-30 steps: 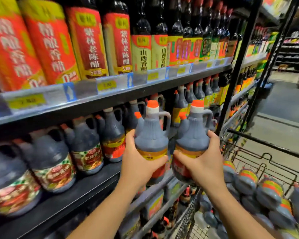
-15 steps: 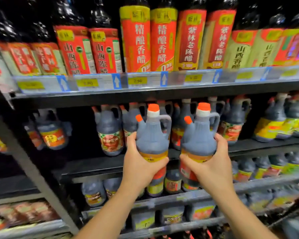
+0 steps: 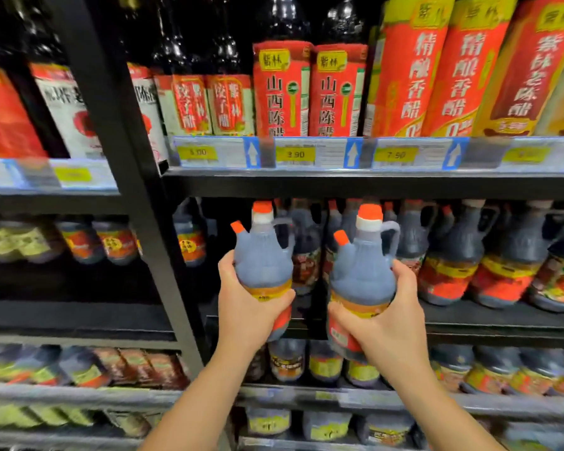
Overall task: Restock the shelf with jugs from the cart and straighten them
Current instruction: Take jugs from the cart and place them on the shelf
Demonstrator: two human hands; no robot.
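Observation:
I hold two dark vinegar jugs with orange caps and side handles upright in front of the middle shelf point(image 3: 502, 320). My left hand point(image 3: 248, 307) grips the left jug point(image 3: 262, 255) around its lower body. My right hand point(image 3: 388, 317) grips the right jug point(image 3: 360, 271) the same way. Both jugs hover just in front of the shelf's left end, where dark bare space lies behind them. More jugs of the same kind point(image 3: 450, 258) stand in a row to the right on that shelf. The cart is out of view.
A black upright post point(image 3: 134, 190) divides this bay from the one on the left. Tall red-labelled bottles point(image 3: 336, 92) fill the shelf above, behind price tags point(image 3: 295, 154). Smaller dark jugs point(image 3: 287, 359) sit on the lower shelves.
My view has swung left from the cart to face the shelf, then further left. Both hands keep the same jugs, now raised slightly nearer the middle shelf's left end.

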